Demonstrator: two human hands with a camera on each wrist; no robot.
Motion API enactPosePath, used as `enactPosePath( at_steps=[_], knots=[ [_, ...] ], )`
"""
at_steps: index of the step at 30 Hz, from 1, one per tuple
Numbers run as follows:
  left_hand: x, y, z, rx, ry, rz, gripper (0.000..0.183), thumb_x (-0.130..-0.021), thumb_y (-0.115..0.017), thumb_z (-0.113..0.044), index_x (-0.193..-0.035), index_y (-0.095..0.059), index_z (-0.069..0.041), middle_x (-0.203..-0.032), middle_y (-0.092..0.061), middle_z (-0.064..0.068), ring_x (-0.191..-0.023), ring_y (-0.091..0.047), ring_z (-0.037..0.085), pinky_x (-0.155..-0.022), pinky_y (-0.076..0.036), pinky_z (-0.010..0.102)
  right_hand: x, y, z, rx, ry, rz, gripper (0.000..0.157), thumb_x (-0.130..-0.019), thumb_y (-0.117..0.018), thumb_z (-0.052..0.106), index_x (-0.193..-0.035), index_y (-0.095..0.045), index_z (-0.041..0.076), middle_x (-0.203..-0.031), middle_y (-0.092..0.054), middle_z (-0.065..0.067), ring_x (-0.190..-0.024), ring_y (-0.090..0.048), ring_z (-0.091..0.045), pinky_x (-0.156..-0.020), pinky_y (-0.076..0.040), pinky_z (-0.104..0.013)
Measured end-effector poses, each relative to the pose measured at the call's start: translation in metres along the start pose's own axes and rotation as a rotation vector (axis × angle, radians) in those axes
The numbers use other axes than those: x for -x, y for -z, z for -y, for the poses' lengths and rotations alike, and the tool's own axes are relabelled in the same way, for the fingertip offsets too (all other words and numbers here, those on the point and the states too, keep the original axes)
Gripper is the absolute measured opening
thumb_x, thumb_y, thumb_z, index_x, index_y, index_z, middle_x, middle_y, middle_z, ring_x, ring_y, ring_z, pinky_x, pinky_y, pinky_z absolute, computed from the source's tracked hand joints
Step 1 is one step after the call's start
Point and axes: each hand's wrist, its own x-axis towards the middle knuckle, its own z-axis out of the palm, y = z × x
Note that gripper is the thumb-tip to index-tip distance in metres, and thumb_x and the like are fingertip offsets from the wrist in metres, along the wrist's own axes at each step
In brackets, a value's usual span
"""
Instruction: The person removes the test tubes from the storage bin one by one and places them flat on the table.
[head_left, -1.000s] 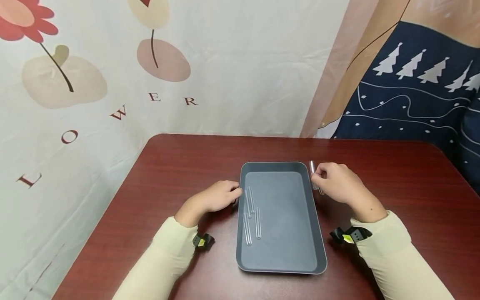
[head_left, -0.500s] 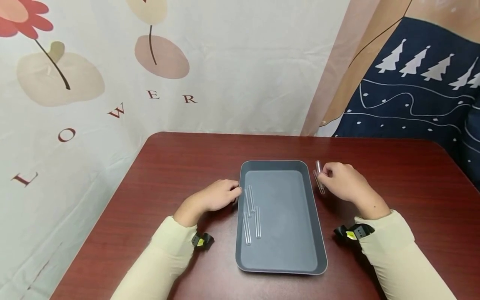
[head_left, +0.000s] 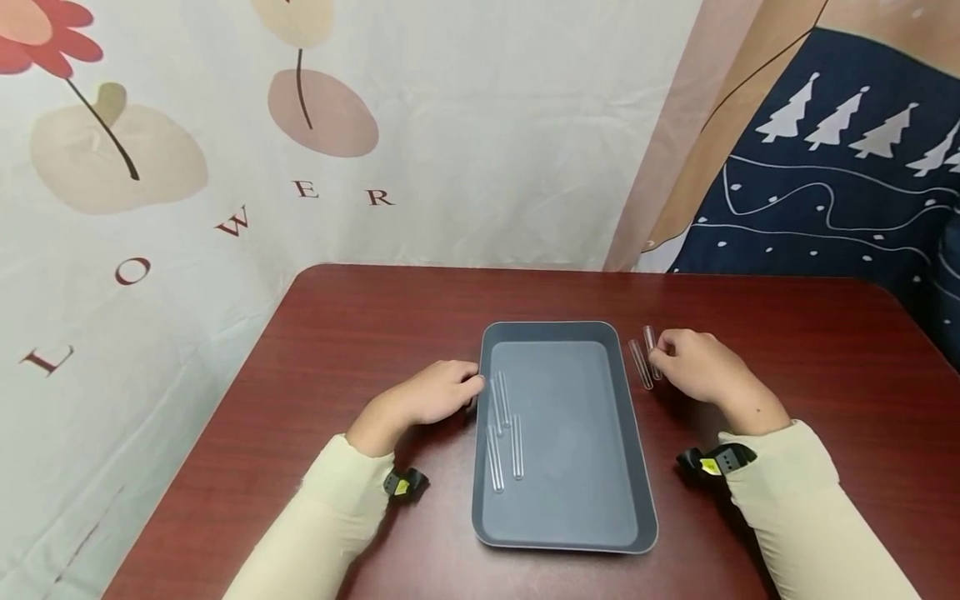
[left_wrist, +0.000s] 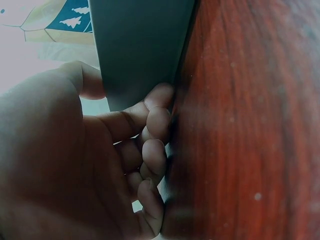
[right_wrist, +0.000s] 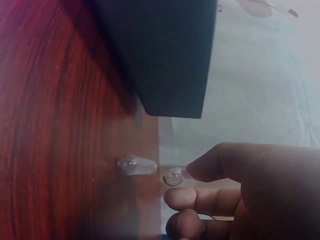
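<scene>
A grey rectangular tray point(head_left: 577, 433) lies on the table, with several clear test tubes point(head_left: 517, 447) on the left part of its floor. My left hand point(head_left: 431, 393) holds the tray's left edge. In the left wrist view its thumb point(left_wrist: 90, 82) is on the rim and curled fingers point(left_wrist: 158, 122) are low against the outer wall. Right of the tray, my right hand point(head_left: 697, 364) pinches a clear test tube point(right_wrist: 173, 176) between thumb and forefinger. Another clear test tube point(head_left: 641, 364) lies on the table between that hand and the tray.
The dark red wooden table point(head_left: 375, 333) extends on all sides of the tray. A pale curtain point(head_left: 487, 150) printed with flowers and letters hangs behind it. Dark blue cloth point(head_left: 817, 200) with white trees is at the back right.
My right hand has moved rightward, away from the tray, with its pinched test tube. The test tube lying beside the tray now shows in full. My left hand and the tray have stayed put.
</scene>
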Motion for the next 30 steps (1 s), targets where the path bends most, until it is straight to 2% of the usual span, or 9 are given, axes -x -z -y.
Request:
enactPosePath(
  at_steps=[6, 30],
  knots=[
    [0.001, 0.001, -0.001, -0.001, 0.004, 0.009, 0.033, -0.101, -0.039, -0.025, -0.074, -0.054, -0.015, -0.067, -0.054, -0.001, -0.067, -0.052, 0.013, -0.071, -0.043, 0.030, -0.002, -0.004, -0.005, -0.005, -0.015, 0.037, 0.023, -0.098, -0.048, 0.021, -0.080, -0.056, 0.009, -0.065, -0.050, -0.005, -0.060, -0.048, -0.019, -0.054, -0.038, -0.031],
    [0.000, 0.002, -0.002, -0.005, 0.011, -0.001, 0.032, -0.100, -0.039, -0.025, -0.073, -0.055, -0.015, -0.068, -0.054, -0.001, -0.068, -0.053, 0.014, -0.072, -0.043, 0.030, -0.006, -0.008, -0.014, 0.011, -0.010, 0.081, 0.021, -0.099, -0.047, 0.022, -0.087, -0.058, 0.008, -0.066, -0.052, -0.005, -0.057, -0.050, -0.018, -0.054, -0.040, -0.032]
  ],
)
